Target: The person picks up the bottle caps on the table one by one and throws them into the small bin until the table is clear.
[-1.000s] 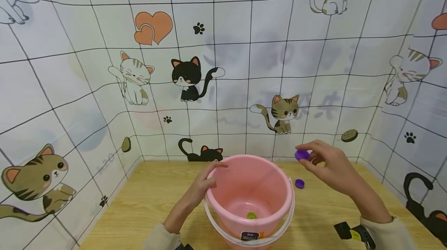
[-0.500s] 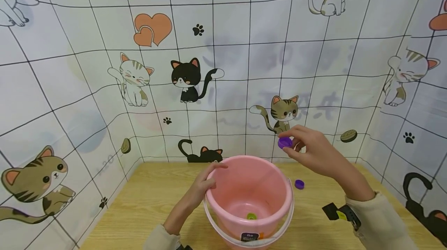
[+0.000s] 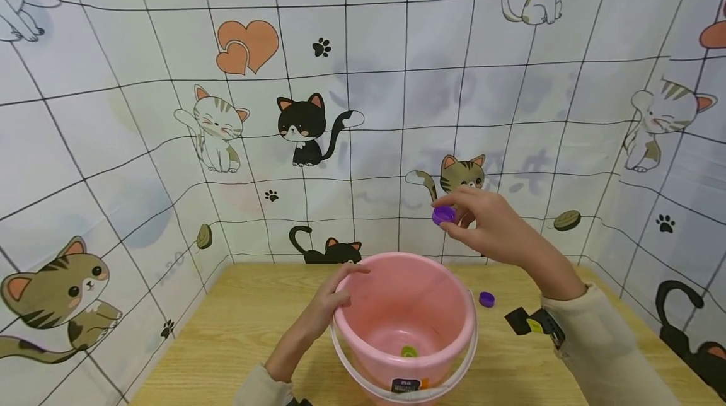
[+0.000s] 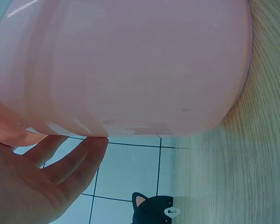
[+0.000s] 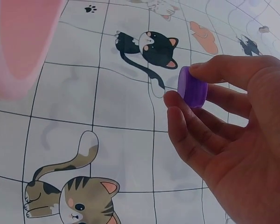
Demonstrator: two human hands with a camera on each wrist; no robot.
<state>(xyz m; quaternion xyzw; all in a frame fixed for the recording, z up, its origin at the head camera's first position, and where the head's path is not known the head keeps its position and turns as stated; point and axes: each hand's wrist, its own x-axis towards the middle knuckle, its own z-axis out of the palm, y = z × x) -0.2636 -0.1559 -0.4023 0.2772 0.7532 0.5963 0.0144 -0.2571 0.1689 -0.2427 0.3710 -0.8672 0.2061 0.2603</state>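
A pink bucket with a white handle stands upright on the table, a small green ring-like piece on its floor. At the left side of the rim, my left hand grips the edge, its fingers against the outer wall in the left wrist view. Above and behind the bucket's right side, my right hand pinches a purple bottle cap between thumb and fingers. In the right wrist view the cap is tilted on edge. A second purple cap lies to the bucket's right.
The wood-grain table runs back to a wall sheet printed with cats and grid lines, which also encloses both sides. The white handle hangs down over the bucket's front.
My right hand has moved left and upward with the purple bottle cap, nearer to the bucket. The left hand and the bucket stay where they were.
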